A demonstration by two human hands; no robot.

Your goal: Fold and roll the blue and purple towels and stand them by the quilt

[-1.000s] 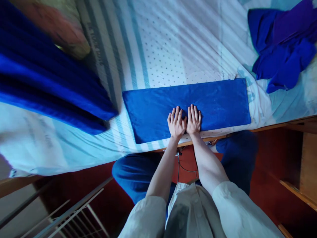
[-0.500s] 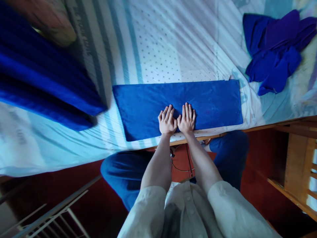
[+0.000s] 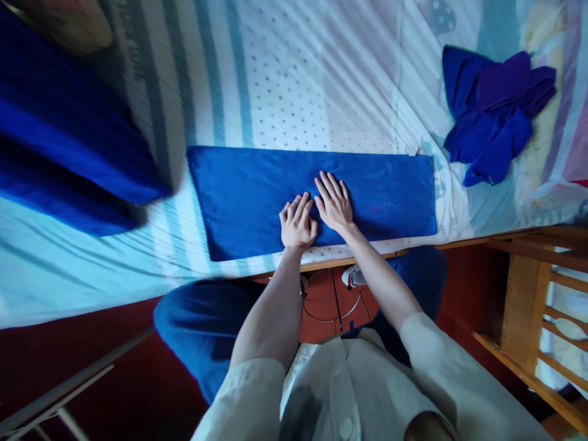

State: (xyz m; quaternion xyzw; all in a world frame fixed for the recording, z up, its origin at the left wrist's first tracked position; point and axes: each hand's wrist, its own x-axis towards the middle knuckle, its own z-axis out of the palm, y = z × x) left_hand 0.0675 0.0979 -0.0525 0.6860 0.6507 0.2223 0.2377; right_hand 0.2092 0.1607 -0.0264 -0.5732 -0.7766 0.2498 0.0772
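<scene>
- Evidently, the long rectangular blue plush cloth (image 3: 289, 174) lies flat on the white and pale-blue patterned bed sheet (image 3: 285, 104), its length running along the wooden bed edge (image 3: 316, 265), probably so both hands can reach it comfortably.
- The bare left hand (image 3: 297, 228) rests near the cloth's close edge, its fingers (image 3: 301, 208) slightly bent and a little apart; they pinch nothing, and the spread likely shares out the pressure.
- The bare right hand (image 3: 335, 205) lies farther in, just beside the left, palm down and angled leftward; its fingers (image 3: 328, 186) are straighter and also apart, suiting contact over a wide patch.
- A crumpled blue-and-purple fabric heap (image 3: 496, 116) sits beyond the cloth's right end, and large folded dark-blue fabric (image 3: 68, 141) lies past its left end; both leave the cloth uncovered.
</scene>
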